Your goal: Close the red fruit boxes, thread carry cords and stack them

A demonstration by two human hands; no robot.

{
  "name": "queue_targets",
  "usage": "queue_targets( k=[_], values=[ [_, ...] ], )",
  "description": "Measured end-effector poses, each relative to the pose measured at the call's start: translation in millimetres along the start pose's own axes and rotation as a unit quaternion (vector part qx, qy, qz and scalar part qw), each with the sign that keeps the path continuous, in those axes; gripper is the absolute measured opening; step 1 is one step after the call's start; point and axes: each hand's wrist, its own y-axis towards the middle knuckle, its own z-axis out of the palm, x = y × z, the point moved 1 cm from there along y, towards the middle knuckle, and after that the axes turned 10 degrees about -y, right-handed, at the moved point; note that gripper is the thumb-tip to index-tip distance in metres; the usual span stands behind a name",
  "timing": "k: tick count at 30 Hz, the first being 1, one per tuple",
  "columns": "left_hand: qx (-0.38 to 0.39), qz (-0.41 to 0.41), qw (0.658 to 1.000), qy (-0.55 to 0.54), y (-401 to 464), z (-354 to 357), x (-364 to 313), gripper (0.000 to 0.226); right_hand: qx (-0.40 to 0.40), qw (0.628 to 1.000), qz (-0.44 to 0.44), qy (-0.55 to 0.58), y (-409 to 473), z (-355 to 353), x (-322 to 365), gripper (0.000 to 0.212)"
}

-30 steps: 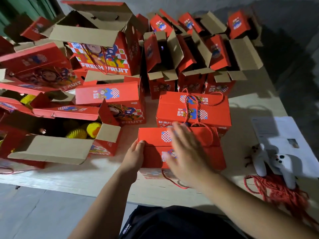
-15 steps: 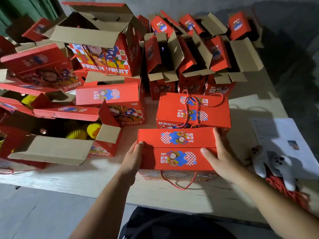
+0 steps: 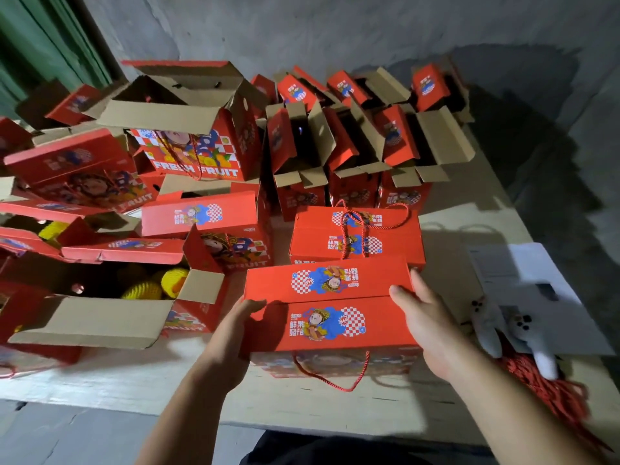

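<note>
Red closed box (image 3: 330, 310) — hands (image 3: 426, 325) grip both ends.

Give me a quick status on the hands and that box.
Left hand and right hand grip closed red cardboard fruit box by its ends. Red cord loop hangs in front. Second corded box directly behind.
</note>
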Motion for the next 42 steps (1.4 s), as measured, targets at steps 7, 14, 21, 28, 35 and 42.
queue_targets(
  k=[7,14,21,28,35,42],
  values=[
    [0.133,0.183,0.974,0.023,-41,84,-99,0.061,0.05,0.994,-0.081,0.049,-18,-78,108,0.029],
    [0.097,0.226,0.965,0.095,30,158,-162,0.065,-0.058,0.992,-0.114,0.012,63,-101,172,0.042],
    [0.012,0.203,0.97,0.129,92,178,-130,0.043,-0.125,0.987,-0.057,-0.084,114,-91,140,0.047],
    [-0.023,0.213,0.97,0.111,93,172,-142,0.034,-0.098,0.992,-0.052,-0.064,117,-86,143,0.026],
    [-0.004,0.281,0.942,0.181,66,163,-132,0.042,-0.149,0.979,-0.114,-0.076,106,-76,132,0.028],
    [-0.039,0.26,0.955,0.137,31,126,-81,0.013,-0.313,0.932,-0.133,0.128,57,13,59,0.071]
  ],
)
